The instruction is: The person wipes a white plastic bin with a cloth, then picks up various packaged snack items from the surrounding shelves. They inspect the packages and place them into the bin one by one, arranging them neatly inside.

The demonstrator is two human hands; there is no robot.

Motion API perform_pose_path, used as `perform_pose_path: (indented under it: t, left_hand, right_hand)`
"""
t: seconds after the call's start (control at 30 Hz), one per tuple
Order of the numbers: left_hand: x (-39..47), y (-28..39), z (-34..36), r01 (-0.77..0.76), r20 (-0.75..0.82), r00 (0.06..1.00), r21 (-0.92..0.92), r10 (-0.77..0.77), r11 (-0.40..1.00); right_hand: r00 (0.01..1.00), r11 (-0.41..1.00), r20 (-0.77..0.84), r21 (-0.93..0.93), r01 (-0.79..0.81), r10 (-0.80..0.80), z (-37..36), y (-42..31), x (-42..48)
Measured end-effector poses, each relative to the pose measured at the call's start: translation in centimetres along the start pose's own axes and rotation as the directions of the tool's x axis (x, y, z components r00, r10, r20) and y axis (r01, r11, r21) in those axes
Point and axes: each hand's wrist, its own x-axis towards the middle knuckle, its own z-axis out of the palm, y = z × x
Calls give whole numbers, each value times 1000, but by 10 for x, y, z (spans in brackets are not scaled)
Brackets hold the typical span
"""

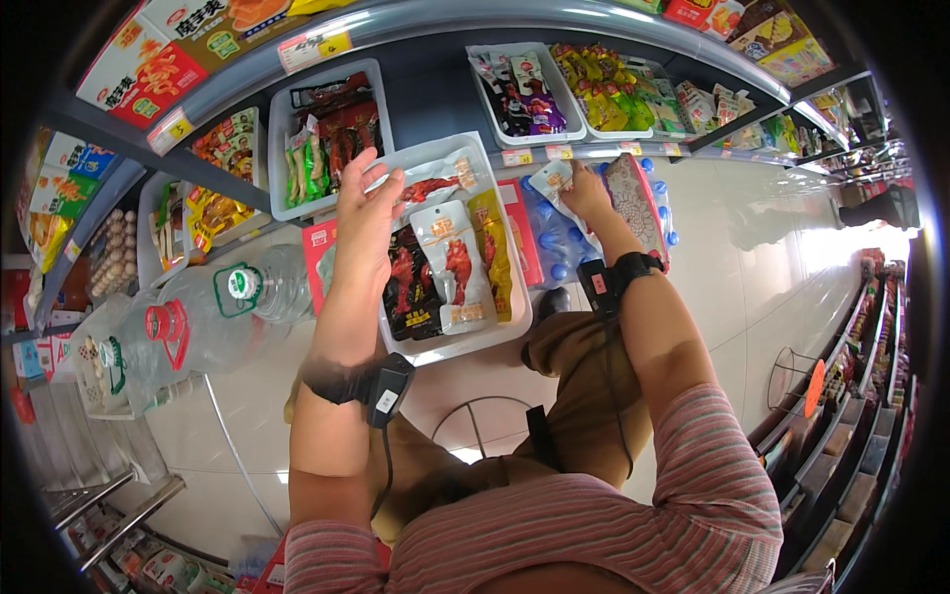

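Note:
A white plastic tray sits before me, tilted slightly in view. Inside lie vacuum-packed meat snacks: a black packet, a white packet with a red printed meat picture, a yellow packet, and another white packet at the far end. My left hand is over the tray's left rim, thumb and fingers apart, with nothing seen in it. To the right of the tray, my right hand pinches a white snack packet above shrink-wrapped water bottles. Part of that packet is hidden behind the fingers.
Ahead, a dark shelf carries a tray of sausages and meat packets and a tray of purple and black packets. Large water jugs stand at left. Beside my right hand lies a flower-patterned item. Another rack runs along the right.

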Motion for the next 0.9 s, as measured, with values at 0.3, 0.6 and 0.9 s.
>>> perform_pose_path:
  t: [0.3, 0.6, 0.9]
  left_hand:
    - [5, -10, 10, 25, 2, 1000, 18, -25, 1000]
    - [4, -7, 4, 5, 14, 1000, 11, -5, 1000]
    - [-1, -10, -5, 93, 128, 988, -35, -88, 995]
  right_hand:
    - [959, 948, 166, -258, -184, 231, 33, 47, -12]
    - [983, 978, 51, -116, -172, 179, 21, 33, -6]
    - [962, 928, -188, 280, 245, -197, -76, -96, -80]
